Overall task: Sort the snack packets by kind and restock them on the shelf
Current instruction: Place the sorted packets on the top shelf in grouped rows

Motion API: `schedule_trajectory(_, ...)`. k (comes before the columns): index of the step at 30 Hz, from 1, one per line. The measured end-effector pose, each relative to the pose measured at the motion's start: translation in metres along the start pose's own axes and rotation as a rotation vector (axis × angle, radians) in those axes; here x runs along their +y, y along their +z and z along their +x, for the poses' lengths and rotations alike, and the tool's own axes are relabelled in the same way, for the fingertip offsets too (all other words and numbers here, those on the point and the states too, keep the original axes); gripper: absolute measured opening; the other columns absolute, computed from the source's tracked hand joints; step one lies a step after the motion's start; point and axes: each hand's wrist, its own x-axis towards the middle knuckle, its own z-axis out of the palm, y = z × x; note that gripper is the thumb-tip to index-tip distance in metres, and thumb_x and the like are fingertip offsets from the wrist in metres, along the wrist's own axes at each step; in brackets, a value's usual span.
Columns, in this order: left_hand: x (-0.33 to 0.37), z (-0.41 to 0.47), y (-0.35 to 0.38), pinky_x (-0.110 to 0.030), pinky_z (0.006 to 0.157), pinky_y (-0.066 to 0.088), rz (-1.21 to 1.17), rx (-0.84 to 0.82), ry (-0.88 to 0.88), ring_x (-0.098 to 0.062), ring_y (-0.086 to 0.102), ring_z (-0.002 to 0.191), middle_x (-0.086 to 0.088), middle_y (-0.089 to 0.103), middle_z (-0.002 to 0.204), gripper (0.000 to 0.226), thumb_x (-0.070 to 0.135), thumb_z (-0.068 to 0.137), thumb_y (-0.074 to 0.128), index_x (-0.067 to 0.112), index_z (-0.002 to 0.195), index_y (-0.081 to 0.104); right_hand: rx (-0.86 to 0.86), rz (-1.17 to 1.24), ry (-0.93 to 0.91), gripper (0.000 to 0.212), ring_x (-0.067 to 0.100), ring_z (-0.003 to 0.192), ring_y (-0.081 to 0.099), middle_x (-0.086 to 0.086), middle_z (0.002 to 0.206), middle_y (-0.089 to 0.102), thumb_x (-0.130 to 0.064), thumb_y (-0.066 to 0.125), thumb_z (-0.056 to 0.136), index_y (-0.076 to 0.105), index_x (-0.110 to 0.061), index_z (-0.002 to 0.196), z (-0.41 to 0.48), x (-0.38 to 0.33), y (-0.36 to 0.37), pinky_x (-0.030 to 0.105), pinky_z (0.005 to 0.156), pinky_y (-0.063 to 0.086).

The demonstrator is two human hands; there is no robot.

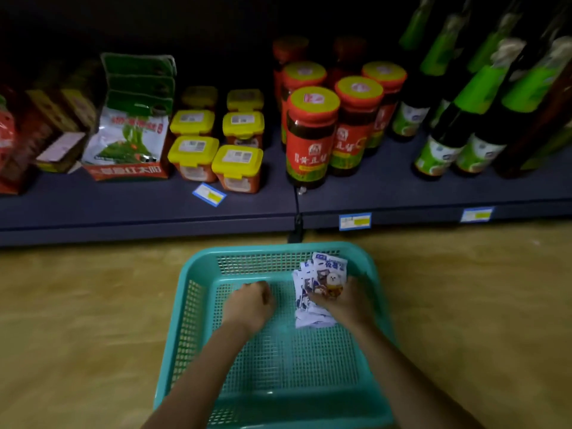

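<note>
A teal mesh basket (198, 308) sits on the floor below the shelf. Inside it, at the right, my right hand (348, 303) grips a bunch of small white-and-blue snack packets (322, 274); the top one shows a brown and white picture. Some packets in the bunch hang down to the basket floor under the hand. My left hand (249, 305) is inside the basket to the left of the packets, fingers curled in, knuckles up; nothing shows in it. The dark blue shelf (148, 209) runs across the view just beyond the basket.
On the shelf stand yellow-lidded tubs (236, 167), red jars with yellow-topped lids (311, 137), green-labelled dark bottles (445, 144) at right, and green-and-white bags (130, 140) and boxes at left. Price tags (354, 221) sit on the shelf edge. Wooden floor surrounds the basket.
</note>
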Motion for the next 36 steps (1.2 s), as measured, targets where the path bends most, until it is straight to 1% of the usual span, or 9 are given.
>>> schedule_trajectory(6,0.006,-0.007,0.027,-0.028,0.07,0.042,-0.062,-0.013,-0.024,-0.027,0.063,0.097,-0.008,0.068,0.104,0.021,0.024,0.092,0.044,0.015,0.101,0.061,0.012,-0.039,0.147,0.07,0.033,0.103,0.06,0.019,0.117,0.059,-0.029,0.085,0.059,0.046,0.001,0.111,0.007,-0.001,0.007,0.035,0.078,0.051)
schedule_trajectory(11,0.012,0.001,0.039,-0.028,0.07,0.044,-0.129,0.0,-0.019,-0.027,0.064,0.092,-0.009,0.069,0.101,0.019,0.02,0.091,0.046,0.013,0.099,0.062,-0.002,-0.053,0.17,0.075,0.029,0.104,0.062,0.015,0.119,0.063,-0.034,0.087,0.058,0.049,-0.002,0.114,0.015,0.008,0.003,0.03,0.077,0.048)
schedule_trajectory(14,0.019,0.004,0.049,-0.03,0.077,0.051,-0.249,-0.019,0.045,-0.025,0.064,0.09,-0.01,0.069,0.104,0.021,0.011,0.092,0.045,0.012,0.099,0.064,0.021,-0.039,0.121,0.063,0.025,0.089,0.063,0.013,0.109,0.065,-0.044,0.078,0.068,0.053,-0.003,0.109,0.015,0.011,0.004,0.023,0.061,0.043)
schedule_trajectory(18,0.029,0.003,0.06,-0.019,0.086,0.044,-0.316,-0.015,0.102,-0.021,0.06,0.107,-0.006,0.057,0.127,0.036,0.01,0.095,0.043,0.018,0.126,0.058,0.067,-0.047,0.071,0.057,0.019,0.068,0.059,0.008,0.091,0.066,-0.056,0.064,0.077,0.057,-0.003,0.096,0.009,0.015,0.013,0.022,0.048,0.039)
schedule_trajectory(22,0.029,0.004,0.069,-0.023,0.093,0.043,-0.271,-0.03,0.129,-0.02,0.055,0.112,-0.005,0.052,0.128,0.039,0.011,0.096,0.041,0.018,0.133,0.052,0.099,0.039,0.059,0.054,0.021,0.074,0.062,0.008,0.091,0.066,-0.048,0.073,0.073,0.055,-0.003,0.099,0.008,0.016,0.018,0.022,0.049,0.039)
schedule_trajectory(26,0.025,0.012,0.074,-0.024,0.091,0.04,-0.324,-0.086,0.093,-0.022,0.051,0.113,-0.008,0.053,0.122,0.032,0.005,0.091,0.045,0.006,0.115,0.066,0.017,0.096,0.121,0.049,0.019,0.076,0.063,0.008,0.096,0.07,-0.044,0.075,0.071,0.062,-0.005,0.098,0.01,0.014,0.021,0.02,0.052,0.042)
schedule_trajectory(30,0.018,0.021,0.077,-0.027,0.089,0.044,-0.626,-0.127,-0.001,-0.027,0.058,0.105,-0.014,0.062,0.112,0.035,-0.008,0.084,0.044,0.002,0.103,0.072,-0.013,0.146,0.138,0.05,0.022,0.085,0.063,0.006,0.1,0.068,-0.038,0.076,0.071,0.061,-0.006,0.107,0.011,0.008,0.013,0.022,0.06,0.047)
schedule_trajectory(33,0.02,0.024,0.077,-0.03,0.072,0.044,-0.726,-0.114,-0.138,-0.02,0.055,0.083,-0.01,0.061,0.089,0.014,0.01,0.091,0.051,0.012,0.08,0.06,-0.006,0.246,0.11,0.047,0.02,0.083,0.066,0.004,0.095,0.069,-0.037,0.078,0.07,0.062,-0.007,0.103,0.005,0.005,-0.006,0.03,0.072,0.053)
schedule_trajectory(36,0.029,0.031,0.081,-0.031,0.062,0.041,-0.782,-0.149,-0.25,-0.02,0.052,0.071,-0.004,0.053,0.076,0.031,0.037,0.086,0.063,0.013,0.077,0.045,-0.048,0.494,0.068,0.019,0.007,0.074,0.059,-0.004,0.086,0.065,-0.025,0.074,0.078,0.06,-0.016,0.088,-0.008,0.003,-0.032,0.025,0.067,0.047)
